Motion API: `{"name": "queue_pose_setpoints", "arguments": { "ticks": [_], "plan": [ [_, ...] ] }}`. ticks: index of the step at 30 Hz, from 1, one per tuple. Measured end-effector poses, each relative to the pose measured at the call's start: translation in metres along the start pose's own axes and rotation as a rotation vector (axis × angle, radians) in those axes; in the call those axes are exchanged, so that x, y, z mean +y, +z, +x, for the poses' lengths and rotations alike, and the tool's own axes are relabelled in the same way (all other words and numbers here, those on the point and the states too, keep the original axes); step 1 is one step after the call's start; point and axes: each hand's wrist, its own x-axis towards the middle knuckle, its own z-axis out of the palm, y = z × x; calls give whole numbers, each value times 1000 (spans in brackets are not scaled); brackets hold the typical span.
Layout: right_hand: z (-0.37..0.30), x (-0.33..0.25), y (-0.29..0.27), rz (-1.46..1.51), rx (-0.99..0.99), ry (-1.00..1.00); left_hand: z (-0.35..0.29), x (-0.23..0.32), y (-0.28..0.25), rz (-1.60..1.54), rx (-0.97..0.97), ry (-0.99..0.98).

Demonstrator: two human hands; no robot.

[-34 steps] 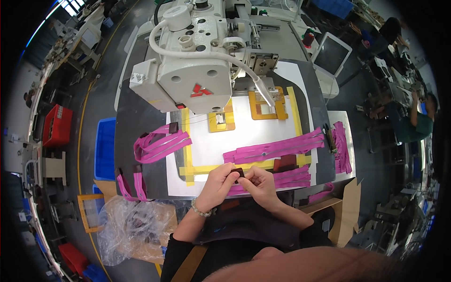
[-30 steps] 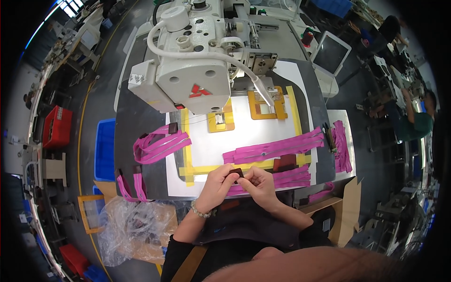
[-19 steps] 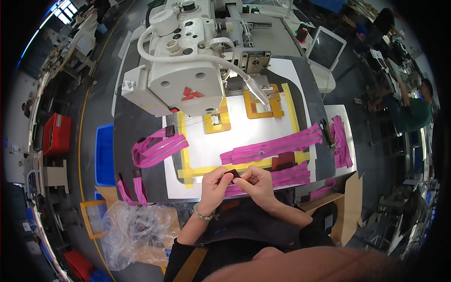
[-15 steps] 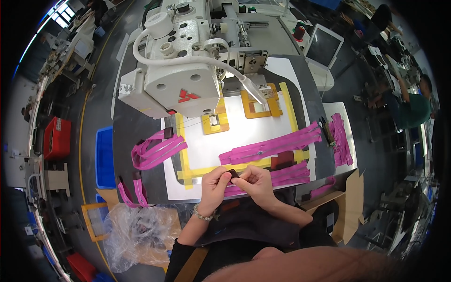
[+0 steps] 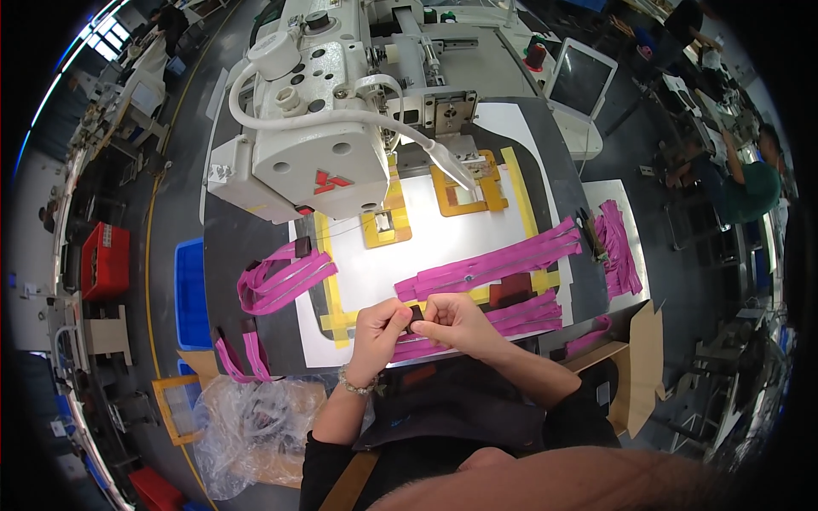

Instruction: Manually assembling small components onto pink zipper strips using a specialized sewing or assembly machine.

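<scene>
Left hand (image 5: 377, 337): thumb and fingers closed narrow on the left side of a small dark brown tab (image 5: 416, 318). Right hand (image 5: 457, 324): fingers curled, thumb tip at the tab's right edge; can't tell whether it pinches the tab or only touches it.

Tab location: between both hands, over the near-side magenta zipper bundle (image 5: 527, 318), by the front edge of the dark work table (image 5: 575, 179). Can't tell if the tab is joined to a zipper there.

Delta vs 1.1 s ago: right hand has rolled so its back faces the camera more, knuckles higher; then, thumb and fingertips faced the tab more squarely. Left grip basically the same. Camera has swung too: sewing machine head (image 5: 324, 166) sits further left and lower in view, so much of the apparent drift is head motion.

Unchanged layout: second zipper bundle (image 5: 487, 262) across the lower strip of yellow tape (image 5: 339, 321); dark red piece (image 5: 512, 290) between the two bundles; looped zippers (image 5: 285, 285) left of the white sheet (image 5: 447, 241); two amber clamp frames (image 5: 388, 232) by the machine head; zipper stack (image 5: 617, 249) at far right; cardboard box (image 5: 641, 379) below that.
</scene>
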Motion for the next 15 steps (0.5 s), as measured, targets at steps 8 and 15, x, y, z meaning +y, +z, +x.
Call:
{"name": "queue_pose_setpoints", "arguments": {
  "ticks": [8, 15],
  "plan": [
    [75, -17, -26, -341, -210, 8, 48, 3, -38, 365, -75, -81],
    [162, -28, -49, -361, -96, 167, 82, -15, -57, 798, 113, 338]
  ]
}}
